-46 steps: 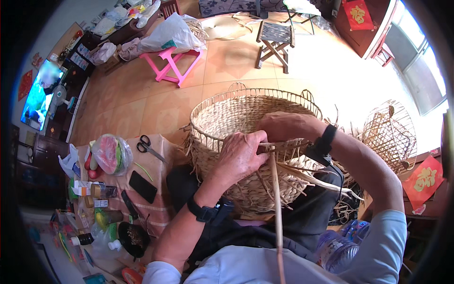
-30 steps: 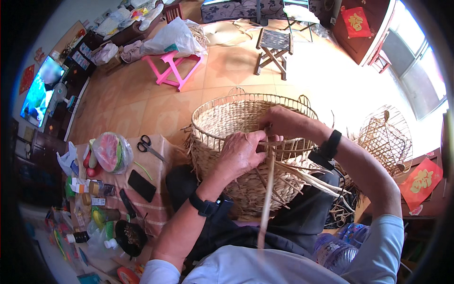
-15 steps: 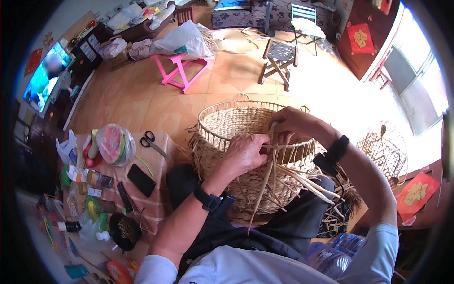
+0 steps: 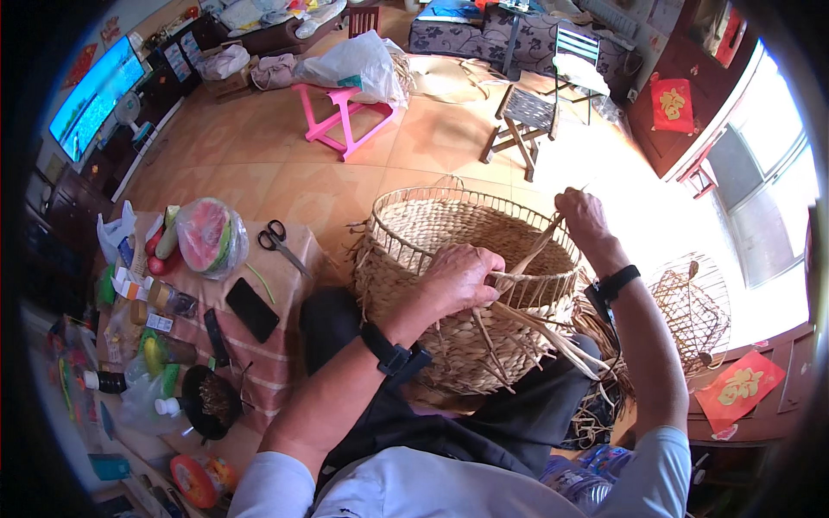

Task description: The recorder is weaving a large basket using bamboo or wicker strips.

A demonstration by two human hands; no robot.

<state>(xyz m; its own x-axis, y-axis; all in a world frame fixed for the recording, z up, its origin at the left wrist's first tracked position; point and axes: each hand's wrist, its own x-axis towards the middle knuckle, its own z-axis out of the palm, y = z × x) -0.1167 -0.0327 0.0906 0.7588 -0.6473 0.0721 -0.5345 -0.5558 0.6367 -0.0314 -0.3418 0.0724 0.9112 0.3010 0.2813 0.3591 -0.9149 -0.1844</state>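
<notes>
A large round basket of woven, dried plant strands sits at my lap, with a wire frame and upright wires along its top. My left hand is closed at the near rim, thumb and fingers pinching it where a strand comes through. Farther right, my right hand is raised above the rim, its fingers closed on a pale flat strand. This strand runs taut down to the rim by my left hand. Several loose strand ends stick out from the basket's near right side.
On my left a cloth-covered table bears scissors, a black phone, a wrapped cut watermelon, and a dark pan. An openwork wire frame stands at right. Ahead are a pink stool and a folding stool.
My right hand has moved up and right, away from my left, drawing the strand out over the basket. My left hand stays at the rim. The view has shifted slightly.
</notes>
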